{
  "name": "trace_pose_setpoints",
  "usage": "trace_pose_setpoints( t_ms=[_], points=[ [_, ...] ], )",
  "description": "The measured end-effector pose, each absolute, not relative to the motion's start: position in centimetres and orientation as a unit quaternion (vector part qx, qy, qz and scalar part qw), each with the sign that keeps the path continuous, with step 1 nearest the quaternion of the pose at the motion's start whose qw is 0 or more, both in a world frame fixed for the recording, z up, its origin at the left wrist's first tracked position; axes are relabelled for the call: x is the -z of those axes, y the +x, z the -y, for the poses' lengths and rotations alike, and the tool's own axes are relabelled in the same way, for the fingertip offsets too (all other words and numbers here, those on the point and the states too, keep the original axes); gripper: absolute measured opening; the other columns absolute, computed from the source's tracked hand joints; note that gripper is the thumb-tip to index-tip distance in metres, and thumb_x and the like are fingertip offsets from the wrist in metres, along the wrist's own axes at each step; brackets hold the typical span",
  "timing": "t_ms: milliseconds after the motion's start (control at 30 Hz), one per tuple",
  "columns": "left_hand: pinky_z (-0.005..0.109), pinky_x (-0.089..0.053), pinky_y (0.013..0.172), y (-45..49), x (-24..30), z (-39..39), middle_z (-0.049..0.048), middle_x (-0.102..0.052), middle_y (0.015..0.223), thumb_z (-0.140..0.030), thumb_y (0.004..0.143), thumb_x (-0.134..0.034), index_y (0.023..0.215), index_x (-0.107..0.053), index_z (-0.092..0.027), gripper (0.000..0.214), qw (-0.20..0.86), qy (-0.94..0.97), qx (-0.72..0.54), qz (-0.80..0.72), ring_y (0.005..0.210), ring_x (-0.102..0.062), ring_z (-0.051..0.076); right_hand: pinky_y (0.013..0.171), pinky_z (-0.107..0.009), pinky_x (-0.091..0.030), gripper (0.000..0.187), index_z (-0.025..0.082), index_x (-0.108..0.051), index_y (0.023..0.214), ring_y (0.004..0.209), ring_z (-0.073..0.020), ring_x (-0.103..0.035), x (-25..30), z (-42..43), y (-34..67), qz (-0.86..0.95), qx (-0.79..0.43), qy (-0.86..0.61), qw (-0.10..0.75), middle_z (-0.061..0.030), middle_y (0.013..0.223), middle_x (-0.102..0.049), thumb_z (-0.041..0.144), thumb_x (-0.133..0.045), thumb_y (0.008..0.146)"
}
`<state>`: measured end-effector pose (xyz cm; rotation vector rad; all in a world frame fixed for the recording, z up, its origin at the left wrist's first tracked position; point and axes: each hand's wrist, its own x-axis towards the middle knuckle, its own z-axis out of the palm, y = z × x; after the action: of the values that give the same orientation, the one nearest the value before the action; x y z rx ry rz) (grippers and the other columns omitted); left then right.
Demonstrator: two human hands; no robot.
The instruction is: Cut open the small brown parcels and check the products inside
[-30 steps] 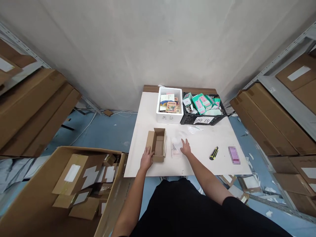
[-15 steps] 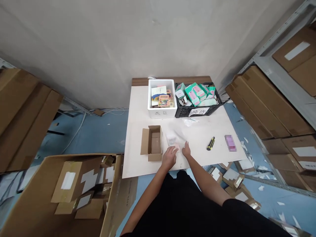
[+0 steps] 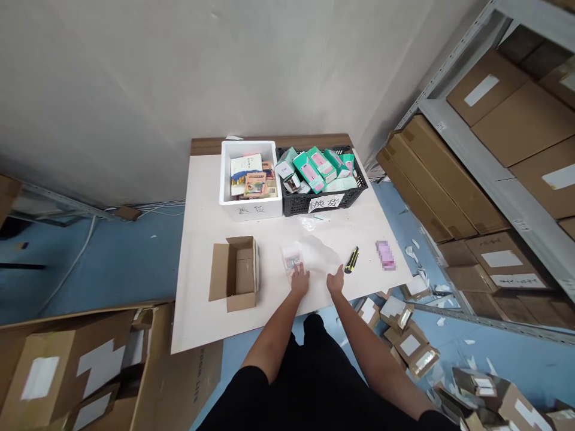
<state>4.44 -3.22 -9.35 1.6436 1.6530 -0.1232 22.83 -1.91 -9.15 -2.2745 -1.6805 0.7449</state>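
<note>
Left hand (image 3: pixel 300 280) lay on the small printed packet (image 3: pixel 291 261) (grasping or just pressing, couldn't tell); right hand (image 3: pixel 335 281) pinched the clear film (image 3: pixel 320 252) by its edge. Packet sat on the white table (image 3: pixel 197 299), between open carton (image 3: pixel 218 272) and cutter (image 3: pixel 352 260).

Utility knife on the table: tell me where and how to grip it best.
Probably pinch the utility knife mid-body across its two long sides, coming from above: it lies flat, long and slim, slanting away to the right. The right hand is nearest, just left of its near end. Which end holds the blade is too small to tell.
</note>
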Motion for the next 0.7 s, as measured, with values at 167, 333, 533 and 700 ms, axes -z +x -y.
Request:
trace_pose_setpoints(
  t_ms=[167,333,533,700],
  points=[
    [0.054,-0.034,0.124,5.1,10.6,3.7,0.0165,-0.018,0.175,-0.004,0.088,-0.047,0.158,-0.042,-0.016,0.071,0.388,0.625,0.031,-0.676,0.163,-0.009,0.035,0.116,-0.041,-0.044,0.085,0.019,-0.019,0.17,0.141,-0.0253,-0.051,9.2,1.1,22.2,0.672,-0.28,-0.669,0.152,-0.011,0.163,-0.044,0.016,-0.039,0.087],
    [0.048,-0.034,0.126,5.6,9.7,3.0,0.0195,-0.04,0.166,0.001,0.079,-0.051,0.16,-0.037,-0.012,0.083,0.365,0.594,-0.008,-0.717,0.16,-0.026,0.031,0.126,-0.044,-0.027,0.088,0.021,-0.029,0.168,0.162,-0.0306,-0.014,9.3,0.1,21.5,0.744,-0.324,-0.577,-0.097,-0.0066,0.176,-0.019,0.014,-0.052,0.083],
    [0.051,-0.031,0.127,5.7,7.4,2.3,0.0135,-0.037,0.169,-0.002,0.08,-0.051,0.153,-0.05,-0.021,0.076,0.358,0.606,-0.028,-0.71,0.16,-0.025,0.029,0.126,-0.051,-0.02,0.096,0.031,-0.01,0.171,0.164,-0.0276,0.003,8.8,-0.6,23.8,0.736,-0.339,-0.534,-0.243,0.0022,0.178,0.007,0.017,-0.054,0.086],
    [0.064,-0.032,0.121,6.3,7.8,4.0,0.0131,-0.005,0.178,-0.012,0.083,-0.057,0.156,-0.046,-0.026,0.075,0.439,0.544,0.089,-0.709,0.163,-0.005,0.039,0.125,-0.055,-0.022,0.096,0.034,-0.01,0.17,0.164,-0.0302,0.003,8.3,-1.2,23.9,0.723,-0.366,-0.527,-0.257,0.0012,0.178,0.008,0.02,-0.055,0.087]
  ],
)
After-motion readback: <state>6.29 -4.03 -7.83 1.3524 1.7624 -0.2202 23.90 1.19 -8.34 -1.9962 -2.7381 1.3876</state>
